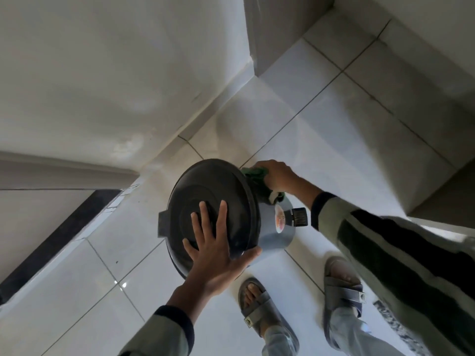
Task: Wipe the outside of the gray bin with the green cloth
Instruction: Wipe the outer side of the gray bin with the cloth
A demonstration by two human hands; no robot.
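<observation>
The gray bin point(275, 236) stands on the white tiled floor, seen from above, with a round dark lid point(205, 196) on top and a black foot pedal point(299, 217) sticking out to the right. My left hand point(216, 249) lies flat on the lid with fingers spread, thumb hooked over the near rim. My right hand point(279, 177) presses the bunched green cloth point(258, 181) against the bin's far right side just under the lid. Much of the bin's wall is hidden beneath the lid.
A white wall point(102, 86) rises behind the bin, with a dark strip point(59, 240) along the floor at left. A raised tiled step point(424, 124) runs at right. My feet in gray sandals point(257, 307) stand just in front of the bin.
</observation>
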